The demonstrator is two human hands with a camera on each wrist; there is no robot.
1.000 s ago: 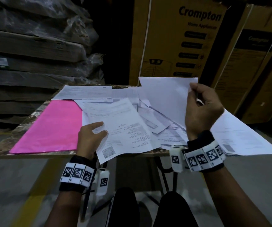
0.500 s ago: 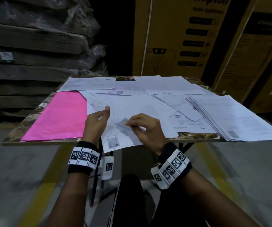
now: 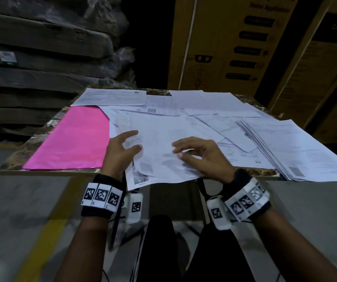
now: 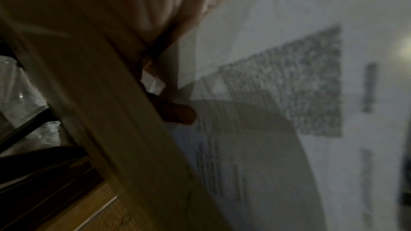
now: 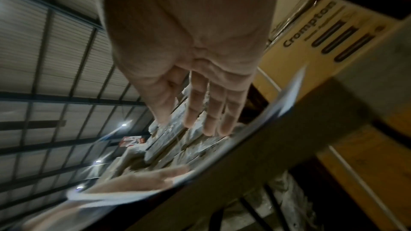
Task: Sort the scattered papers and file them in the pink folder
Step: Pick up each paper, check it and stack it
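On the counter (image 3: 11, 169), both hands hover over the scattered papers (image 3: 163, 139): left hand (image 3: 118, 153) and right hand (image 3: 202, 157) with fingers loosely spread, gripping nothing. Pink folder (image 3: 70, 139) lies closed, just left.

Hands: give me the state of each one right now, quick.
Left hand: open, fingers spread loosely at the left edge of the printed sheet, gripping nothing.
Right hand: open, fingers relaxed over the same sheet, holding nothing.

Bare forearms, a marker band on each wrist.
The left band (image 3: 102, 197) and right band (image 3: 246, 198) are black cuffs faced with white square-code tags; a white camera pod (image 3: 135, 207) hangs by each. Black trousers (image 3: 159, 247) carry a white side stripe.
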